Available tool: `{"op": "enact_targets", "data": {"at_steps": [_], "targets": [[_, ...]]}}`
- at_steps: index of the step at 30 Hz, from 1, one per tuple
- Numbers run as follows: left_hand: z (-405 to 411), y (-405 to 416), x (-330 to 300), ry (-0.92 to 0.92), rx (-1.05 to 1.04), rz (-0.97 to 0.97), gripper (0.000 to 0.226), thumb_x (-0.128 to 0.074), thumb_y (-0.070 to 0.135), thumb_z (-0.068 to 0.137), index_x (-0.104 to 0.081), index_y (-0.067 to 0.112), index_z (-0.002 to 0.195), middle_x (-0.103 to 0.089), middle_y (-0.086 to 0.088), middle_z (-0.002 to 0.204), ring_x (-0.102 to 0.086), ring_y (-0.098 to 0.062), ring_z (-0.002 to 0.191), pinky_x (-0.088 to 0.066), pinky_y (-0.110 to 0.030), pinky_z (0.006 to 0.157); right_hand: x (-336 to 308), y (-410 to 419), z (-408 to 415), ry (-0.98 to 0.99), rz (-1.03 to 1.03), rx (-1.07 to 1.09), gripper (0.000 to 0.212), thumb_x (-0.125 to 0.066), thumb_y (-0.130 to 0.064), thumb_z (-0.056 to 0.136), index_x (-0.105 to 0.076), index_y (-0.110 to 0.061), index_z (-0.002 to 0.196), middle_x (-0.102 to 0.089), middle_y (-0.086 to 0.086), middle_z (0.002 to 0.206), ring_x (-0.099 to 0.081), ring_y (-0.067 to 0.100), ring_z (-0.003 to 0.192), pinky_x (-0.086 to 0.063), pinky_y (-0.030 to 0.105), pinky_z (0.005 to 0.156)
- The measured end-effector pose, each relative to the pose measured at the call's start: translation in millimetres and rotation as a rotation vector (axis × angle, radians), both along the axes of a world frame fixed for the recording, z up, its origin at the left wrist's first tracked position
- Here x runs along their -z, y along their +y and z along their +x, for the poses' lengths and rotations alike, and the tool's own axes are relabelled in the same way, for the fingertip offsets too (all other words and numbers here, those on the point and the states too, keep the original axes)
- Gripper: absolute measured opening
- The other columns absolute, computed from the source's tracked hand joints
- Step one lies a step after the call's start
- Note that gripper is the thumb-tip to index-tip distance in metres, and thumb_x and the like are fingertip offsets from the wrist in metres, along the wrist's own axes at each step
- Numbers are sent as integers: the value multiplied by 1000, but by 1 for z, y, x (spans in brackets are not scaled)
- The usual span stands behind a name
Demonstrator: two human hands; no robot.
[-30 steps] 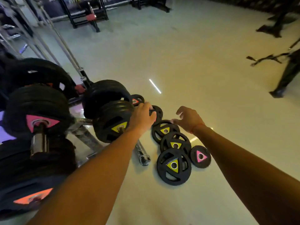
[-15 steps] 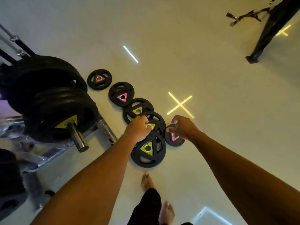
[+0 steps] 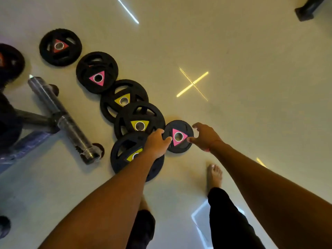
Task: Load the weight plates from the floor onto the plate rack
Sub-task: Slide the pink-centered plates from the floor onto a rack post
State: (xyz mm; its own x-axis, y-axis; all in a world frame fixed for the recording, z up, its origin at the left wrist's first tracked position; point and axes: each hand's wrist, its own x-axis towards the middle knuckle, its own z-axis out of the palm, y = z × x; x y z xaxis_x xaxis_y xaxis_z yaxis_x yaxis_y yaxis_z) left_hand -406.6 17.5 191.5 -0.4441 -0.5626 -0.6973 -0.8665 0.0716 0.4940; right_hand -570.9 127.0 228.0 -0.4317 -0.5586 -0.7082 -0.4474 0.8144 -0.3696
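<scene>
Head view: both hands have dropped from the rack to the floor row, so the next pickup is starting; left hand [image 3: 157, 143] fingers curl on the small pink-triangle plate [image 3: 177, 136] at its left rim; right hand [image 3: 204, 136] fingers apart beside its right rim; plate flat, black, touching 3 yellow-triangle plates [image 3: 139, 121].

Both arms are showing bare all the way up, no sleeves, no watch. The right hand [image 3: 204, 136] is wearing a thin reddish thread band [image 3: 213, 141] around the wrist; the left hand [image 3: 156, 144] is wearing nothing. Person's going barefoot, right foot [image 3: 214, 175] in plain sight, and wearing black pants [image 3: 228, 221].
</scene>
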Motion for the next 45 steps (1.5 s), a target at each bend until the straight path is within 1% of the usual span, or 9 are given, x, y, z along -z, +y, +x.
{"op": "enact_targets", "data": {"at_steps": [8, 12, 17, 21, 28, 31, 34, 38, 45], "targets": [[-61, 31, 207, -98, -548, 168, 72, -60, 39, 99, -26, 12, 157, -38, -17, 157, -43, -39, 140, -42, -46, 107, 212, -11, -51, -54, 42, -45, 57, -74, -33, 89, -50, -11, 136, -58, 14, 132, -55, 27, 110, -38, 29, 84], [-73, 41, 287, -191, -836, 115, 81, -60, 46, 97, -18, 15, 159, -33, -20, 158, -37, -43, 142, -37, -53, 111, 302, -23, -58, -62, 36, -30, 60, -81, -36, 80, -54, -13, 129, -62, 11, 124, -60, 27, 104, -45, 29, 79], [-99, 46, 345, -325, -1021, 1, 84, -55, 60, 93, -22, 17, 157, -26, -22, 153, -33, -42, 137, -35, -57, 112, 362, -40, -68, -56, 47, 66, 77, -80, -35, 84, -39, -8, 144, -48, 18, 143, -48, 37, 129, -43, 40, 102], [-117, 45, 354, -354, -1085, -34, 90, -58, 61, 90, -18, 16, 156, -25, -21, 153, -32, -43, 136, -29, -56, 114, 385, -46, -78, -162, 69, 179, 66, -82, -35, 82, -48, -11, 133, -58, 15, 129, -57, 31, 111, -48, 35, 87], [-89, 50, 347, -186, -1016, 124, 82, -56, 59, 95, -22, 18, 158, -29, -17, 159, -41, -40, 140, -44, -53, 108, 357, -34, -101, -264, 25, 205, 37, -81, -41, 81, -53, -19, 91, -66, 14, 101, -64, 34, 96, -58, 47, 85], [-85, 42, 330, -109, -1078, 285, 72, -53, 51, 100, -26, 17, 157, -38, -17, 155, -47, -38, 137, -46, -48, 106, 334, -29, -99, -265, 25, 110, 35, -82, -34, 81, -56, -19, 99, -67, 13, 107, -65, 34, 98, -58, 50, 90], [-92, 37, 296, -31, -924, 382, 67, -46, 49, 103, -27, 16, 158, -45, -17, 152, -51, -36, 133, -46, -43, 103, 301, -30, -84, -119, 2, -42, 38, -79, -28, 83, -58, -21, 114, -62, 3, 105, -60, 28, 100, -54, 43, 90], [-98, 32, 229, -26, -804, 389, 67, -38, 48, 107, -20, 12, 160, -34, -17, 160, -39, -36, 143, -37, -44, 110, 240, -22, -66, -10, -38, 32, 34, -75, -25, 83, -56, -22, 110, -57, 0, 96, -56, 24, 92, -44, 33, 77], [-71, 3, 71, 48, -699, 286, 65, -38, 53, 104, -33, 15, 156, -42, -13, 155, -43, -35, 140, -38, -48, 114, 78, -34, -57, -69, -168, 133, 37, -77, -24, 81, -57, -19, 112, -57, 0, 100, -57, 22, 94, -51, 33, 78]]}}
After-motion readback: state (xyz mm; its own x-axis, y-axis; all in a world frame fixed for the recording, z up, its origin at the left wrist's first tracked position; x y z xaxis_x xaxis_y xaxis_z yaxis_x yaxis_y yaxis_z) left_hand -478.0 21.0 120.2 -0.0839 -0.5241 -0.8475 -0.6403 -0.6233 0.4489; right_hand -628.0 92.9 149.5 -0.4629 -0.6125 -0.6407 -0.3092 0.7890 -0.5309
